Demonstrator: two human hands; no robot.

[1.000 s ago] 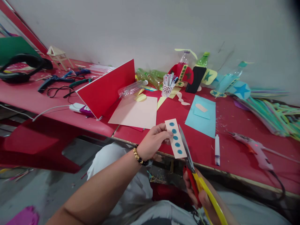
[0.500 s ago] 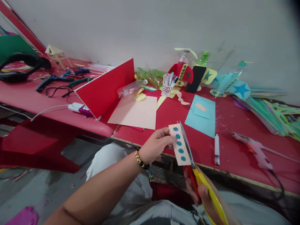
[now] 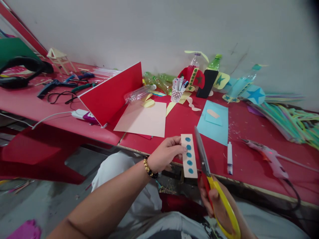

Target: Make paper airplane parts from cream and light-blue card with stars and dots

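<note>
A cream paper strip [image 3: 184, 158] with a row of several blue dots is pinched between the thumb and fingers of my left hand [image 3: 166, 153], held above the table's front edge. To its right, my right hand [image 3: 216, 199] grips scissors [image 3: 204, 162] with red and yellow handles. The blades are together, point away from me, and stand a small gap apart from the strip. Beyond my hands lie a cream sheet [image 3: 142, 120] and a light blue sheet [image 3: 223, 132] with smaller cut paper pieces on it.
A white marker [image 3: 229, 158] and a pink glue gun [image 3: 270, 157] lie at right on the red table [image 3: 181, 126]. Farther back stand a pen cup [image 3: 176, 95], a black phone [image 3: 208, 83] and decorated bottles [image 3: 195, 71]. A red board [image 3: 114, 94] leans at left.
The scissors have come away from the strip's right edge, where the blades lay against it, and their blades have closed. The strip has turned slightly more upright in my left hand.
</note>
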